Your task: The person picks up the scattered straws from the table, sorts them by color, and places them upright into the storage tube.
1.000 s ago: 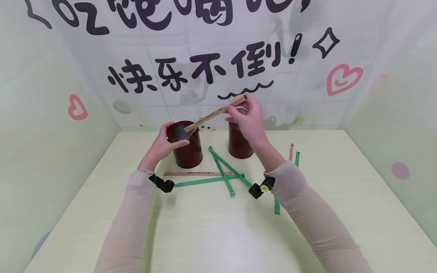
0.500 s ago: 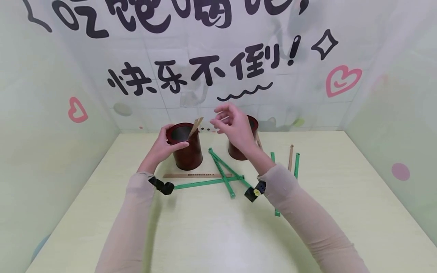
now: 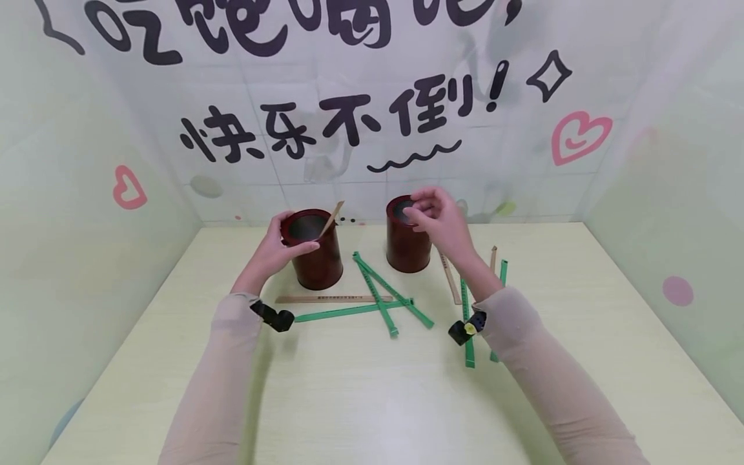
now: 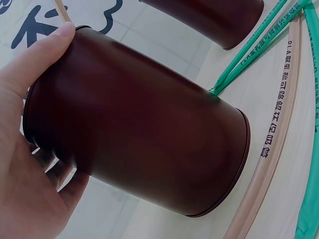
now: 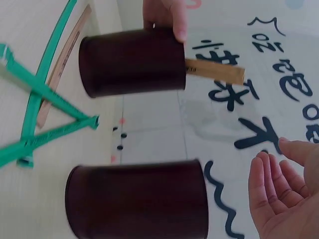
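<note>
My left hand (image 3: pixel 273 250) grips the dark red-brown canister (image 3: pixel 318 266) near its rim, thumb across the front and fingers behind. In the left wrist view, the thumb lies on the canister's upper edge. Brown paper-wrapped straws (image 3: pixel 332 218) lean out of its mouth at the right; the right wrist view shows their printed ends (image 5: pixel 217 71) close together. Over the mouth of a second, matching canister (image 3: pixel 407 250) is my right hand (image 3: pixel 443 223), fingers loosely bent with nothing between them. Its forearm passes above the straws on the right side.
A brown-wrapped straw (image 3: pixel 331 299) and several crossed green-wrapped straws (image 3: pixel 380 290) lie in front of the canisters. To the right are more brown straws (image 3: pixel 450 279) and green straws (image 3: pixel 468 345), partly under my right forearm. A printed wall covering (image 3: pixel 349 181) stands behind the table.
My right hand lets go of a brown-wrapped straw at the left canister's mouth, then moves right to above the second canister. The left hand keeps its grip in the same place.
</note>
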Motion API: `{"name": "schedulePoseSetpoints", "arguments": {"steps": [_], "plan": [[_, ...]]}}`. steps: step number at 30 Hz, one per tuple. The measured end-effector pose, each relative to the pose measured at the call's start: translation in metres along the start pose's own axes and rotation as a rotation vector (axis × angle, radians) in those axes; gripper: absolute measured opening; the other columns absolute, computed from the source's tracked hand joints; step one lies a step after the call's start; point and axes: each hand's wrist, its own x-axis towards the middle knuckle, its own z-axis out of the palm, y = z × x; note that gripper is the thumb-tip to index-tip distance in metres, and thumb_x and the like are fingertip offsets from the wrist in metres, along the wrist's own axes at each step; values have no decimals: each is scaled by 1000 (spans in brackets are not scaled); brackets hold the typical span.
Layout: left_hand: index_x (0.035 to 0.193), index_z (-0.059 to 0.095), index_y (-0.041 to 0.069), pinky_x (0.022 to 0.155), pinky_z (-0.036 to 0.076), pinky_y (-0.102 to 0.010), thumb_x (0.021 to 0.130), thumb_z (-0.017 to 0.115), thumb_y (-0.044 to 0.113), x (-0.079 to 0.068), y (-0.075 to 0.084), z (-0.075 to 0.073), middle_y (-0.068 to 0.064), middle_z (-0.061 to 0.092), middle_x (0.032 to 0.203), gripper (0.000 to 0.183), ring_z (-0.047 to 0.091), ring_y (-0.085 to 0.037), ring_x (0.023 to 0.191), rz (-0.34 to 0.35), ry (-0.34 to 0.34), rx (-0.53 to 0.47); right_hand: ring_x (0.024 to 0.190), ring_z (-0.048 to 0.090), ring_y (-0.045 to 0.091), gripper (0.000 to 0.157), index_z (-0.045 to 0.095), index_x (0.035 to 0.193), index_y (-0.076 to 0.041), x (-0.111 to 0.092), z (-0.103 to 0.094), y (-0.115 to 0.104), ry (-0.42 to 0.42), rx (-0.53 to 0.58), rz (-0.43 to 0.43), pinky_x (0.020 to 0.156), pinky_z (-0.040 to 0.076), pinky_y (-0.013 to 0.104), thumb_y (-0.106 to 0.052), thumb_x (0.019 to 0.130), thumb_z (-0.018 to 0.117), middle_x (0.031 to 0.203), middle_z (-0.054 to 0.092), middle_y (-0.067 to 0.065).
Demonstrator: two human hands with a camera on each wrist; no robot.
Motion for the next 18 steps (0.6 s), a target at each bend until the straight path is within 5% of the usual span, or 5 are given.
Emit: {"name": "schedulePoseSetpoints", "arguments": {"steps": [7,15,18], "plan": [[157,11,8,117,34,-55,88,75,33,1,-5,0,-20,28,158,96,32,-36,144,3,12,9,83,70,27,33,57,120,4,2,-22,31,71,-87,69,68,61,25,-12,93,68,93,64,8],[157,11,8,117,34,-55,88,75,34,2,-5,0,-21,28,158,97,31,-36,144,5,9,11,79,68,12,36,56,122,6,6,-39,62,57,-187,194,69,59,20,-16,96,66,106,64,19],[156,12,8,117,34,-55,88,75,34,3,-3,1,-20,28,158,96,32,-36,144,7,7,6,83,70,18,38,55,124,7,6,-42,70,46,-217,261,69,59,18,-16,96,65,109,62,19]]}}
